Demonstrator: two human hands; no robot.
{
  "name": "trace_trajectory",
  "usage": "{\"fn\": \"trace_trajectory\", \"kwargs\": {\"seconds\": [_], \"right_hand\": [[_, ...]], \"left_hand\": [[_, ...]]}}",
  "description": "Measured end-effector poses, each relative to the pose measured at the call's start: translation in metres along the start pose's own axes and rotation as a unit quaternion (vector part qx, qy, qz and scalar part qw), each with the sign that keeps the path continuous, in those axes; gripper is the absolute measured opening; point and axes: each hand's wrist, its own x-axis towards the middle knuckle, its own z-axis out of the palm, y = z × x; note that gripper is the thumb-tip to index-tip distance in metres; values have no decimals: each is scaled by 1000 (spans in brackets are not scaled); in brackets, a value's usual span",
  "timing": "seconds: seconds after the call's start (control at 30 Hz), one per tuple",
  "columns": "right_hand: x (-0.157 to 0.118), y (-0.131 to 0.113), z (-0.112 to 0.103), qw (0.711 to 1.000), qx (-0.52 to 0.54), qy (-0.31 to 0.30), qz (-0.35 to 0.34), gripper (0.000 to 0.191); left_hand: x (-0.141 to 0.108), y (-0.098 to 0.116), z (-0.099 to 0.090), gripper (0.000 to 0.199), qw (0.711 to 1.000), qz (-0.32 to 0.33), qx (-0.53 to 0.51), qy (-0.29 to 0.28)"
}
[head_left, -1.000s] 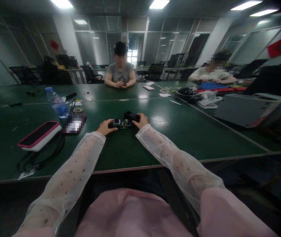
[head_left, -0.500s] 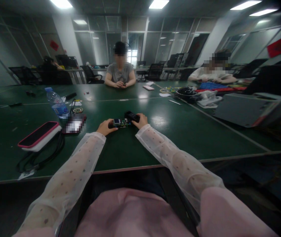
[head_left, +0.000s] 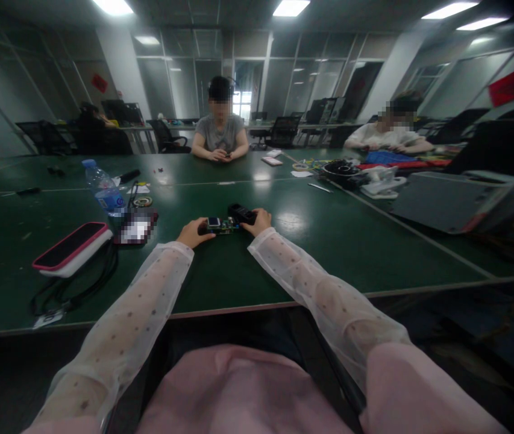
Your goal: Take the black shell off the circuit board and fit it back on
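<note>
At the left end of the circuit board [head_left: 226, 228], curled the left hand [head_left: 190, 234] part-open with thumb and fingers on the edge, probably steadying it with the small screen [head_left: 214, 222] up and uncovered. Just beside and beyond the board's right end, gripped the black casing [head_left: 240, 213] by its outer end in the partly closed right hand [head_left: 260, 222], seemingly leaving the board's parts exposed. Could not tell resting on the green table [head_left: 238, 277] from a slight lift. Well left of the board, saw the pink-rimmed case [head_left: 76, 247], apparently out of the way, then the bottle [head_left: 107, 196] farther off. Far beyond the board, saw a person [head_left: 220, 132].
</note>
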Motion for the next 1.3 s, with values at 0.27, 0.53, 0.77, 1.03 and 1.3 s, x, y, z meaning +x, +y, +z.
{"fn": "trace_trajectory", "kwargs": {"seconds": [0.27,0.53,0.77,1.03,1.3], "right_hand": [[0,-1,-4,998,41,4,36,47],[9,-6,-8,958,286,28,20,54],[-3,-27,-16,919,378,-83,-73,62],[-9,-33,-24,928,332,-104,-132,55],[-9,-26,-13,945,229,-152,-178,55]], "left_hand": [[0,0,-1,63,1000,7,8,-2],[-2,3,-4,64,1000,1,10,-7],[0,2,-1,63,1000,8,2,-3],[1,0,-1,63,1000,-1,3,-2],[-1,4,-1,73,1000,-11,1,1]]}}
